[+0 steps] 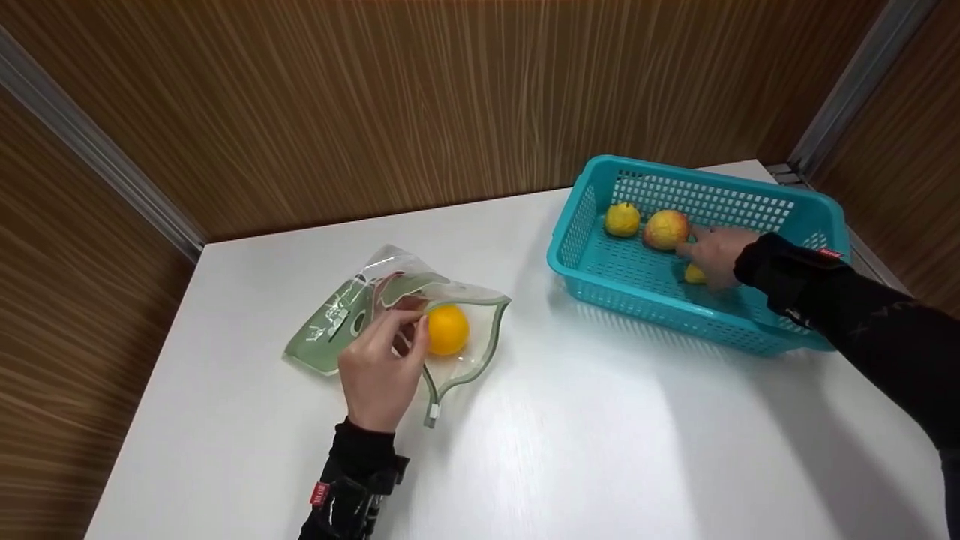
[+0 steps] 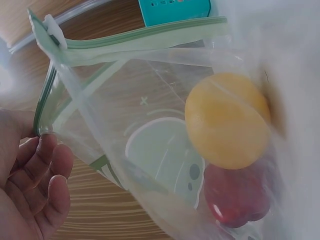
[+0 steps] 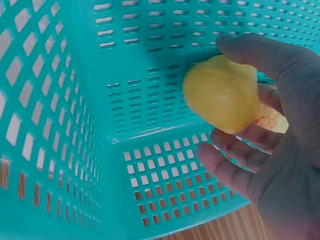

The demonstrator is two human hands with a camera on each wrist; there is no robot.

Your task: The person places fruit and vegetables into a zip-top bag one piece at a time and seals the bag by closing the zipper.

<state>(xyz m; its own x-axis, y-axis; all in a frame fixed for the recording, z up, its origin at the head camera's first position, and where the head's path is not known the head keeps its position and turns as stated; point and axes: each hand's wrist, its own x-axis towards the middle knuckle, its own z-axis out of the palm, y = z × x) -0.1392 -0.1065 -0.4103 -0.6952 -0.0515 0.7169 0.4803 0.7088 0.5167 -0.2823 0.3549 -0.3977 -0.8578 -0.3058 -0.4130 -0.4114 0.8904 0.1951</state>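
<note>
My left hand (image 1: 381, 367) pinches the rim of a clear zip bag (image 1: 322, 337) with green trim and a green printed pattern. Its mouth gapes toward the right. An orange (image 1: 448, 330) lies inside near the opening, and a red apple (image 2: 237, 195) sits against it in the left wrist view. Over in the turquoise basket (image 1: 630, 289), my right hand (image 1: 716, 255) reaches down around a yellow fruit (image 3: 220, 94). In the right wrist view its thumb is at one side of the fruit and its spread fingers at the other.
A yellow-red peach (image 1: 666, 229) is in the basket just left of my right hand, with another small yellow fruit (image 1: 622, 220) beside it. The white table (image 1: 540, 450) backs onto a wood-grain panel (image 1: 450, 112).
</note>
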